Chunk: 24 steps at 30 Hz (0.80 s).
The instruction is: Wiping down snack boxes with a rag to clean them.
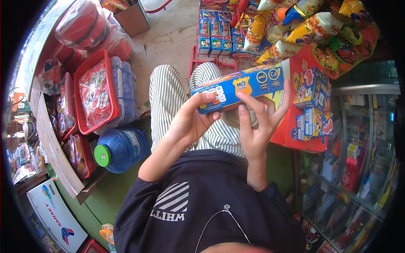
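A long blue snack box (pixel 240 87) lies across both hands above the lap, tilted up towards the right. My left hand (pixel 196 115) grips its left end, with the thumb on the printed side. My right hand (pixel 264 114) supports the right part, one fingertip against the orange badge and the outer fingers around the far end. The box looks closed on the sides that show. Just right of it stands a large red carton (pixel 286 134) with pictures of snack boxes. Behind the box is a tan rounded thing (pixel 235 118), mostly hidden.
Ahead, a red wire rack (pixel 221 52) holds blue snack boxes; snack bags (pixel 313 28) hang beside it. At the left are a red plastic basket (pixel 116 107) of packets and a blue water bottle (pixel 126 150). A glass display case (pixel 348 189) stands at the right.
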{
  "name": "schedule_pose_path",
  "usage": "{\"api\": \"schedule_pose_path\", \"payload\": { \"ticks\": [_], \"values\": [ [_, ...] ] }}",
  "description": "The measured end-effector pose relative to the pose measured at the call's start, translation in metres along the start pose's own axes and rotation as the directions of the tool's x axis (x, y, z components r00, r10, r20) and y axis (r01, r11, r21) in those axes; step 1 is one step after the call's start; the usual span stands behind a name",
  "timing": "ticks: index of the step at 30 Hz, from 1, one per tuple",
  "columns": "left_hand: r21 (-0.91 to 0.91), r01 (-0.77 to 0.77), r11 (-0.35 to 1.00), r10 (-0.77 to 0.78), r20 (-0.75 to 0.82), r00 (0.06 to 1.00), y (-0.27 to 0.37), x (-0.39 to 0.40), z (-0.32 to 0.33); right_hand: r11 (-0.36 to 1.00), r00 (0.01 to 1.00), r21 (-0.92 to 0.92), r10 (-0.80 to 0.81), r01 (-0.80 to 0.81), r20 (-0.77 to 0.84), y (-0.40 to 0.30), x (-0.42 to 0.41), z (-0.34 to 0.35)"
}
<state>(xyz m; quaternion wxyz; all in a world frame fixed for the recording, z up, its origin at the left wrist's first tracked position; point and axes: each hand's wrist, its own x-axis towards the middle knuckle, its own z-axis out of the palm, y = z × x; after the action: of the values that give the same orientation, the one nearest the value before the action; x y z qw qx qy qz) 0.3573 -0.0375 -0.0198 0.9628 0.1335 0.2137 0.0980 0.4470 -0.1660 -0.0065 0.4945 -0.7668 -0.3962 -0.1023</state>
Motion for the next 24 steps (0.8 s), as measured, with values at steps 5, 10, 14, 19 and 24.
{"api": "schedule_pose_path", "payload": {
  "ticks": [5, 10, 14, 19, 24],
  "values": [
    [-0.032, 0.027, 0.999, -0.027, -0.011, 1.000, 0.001, -0.001, 0.002, 1.000, 1.000, -0.008, -0.021, 0.021, 0.006, -0.001, 0.000, 0.000],
    [0.004, 0.011, 1.000, -0.011, 0.024, 1.000, 0.001, -0.002, 0.002, 1.000, 1.000, -0.008, -0.024, 0.024, 0.019, 0.000, 0.000, 0.001],
    [0.009, 0.018, 1.000, -0.019, 0.002, 1.000, -0.001, -0.002, -0.004, 0.996, 0.996, -0.041, -0.074, 0.075, 0.046, 0.006, 0.002, 0.000],
    [0.080, 0.016, 0.997, -0.014, -0.020, 1.000, -0.004, -0.006, -0.001, 0.998, 0.998, -0.053, -0.026, 0.029, 0.057, 0.020, 0.006, -0.015],
    [0.130, -0.013, 0.991, 0.018, -0.036, 0.999, -0.012, -0.007, -0.001, 0.999, 0.993, -0.048, 0.008, -0.002, 0.116, 0.027, 0.003, -0.018]
  ]
}}
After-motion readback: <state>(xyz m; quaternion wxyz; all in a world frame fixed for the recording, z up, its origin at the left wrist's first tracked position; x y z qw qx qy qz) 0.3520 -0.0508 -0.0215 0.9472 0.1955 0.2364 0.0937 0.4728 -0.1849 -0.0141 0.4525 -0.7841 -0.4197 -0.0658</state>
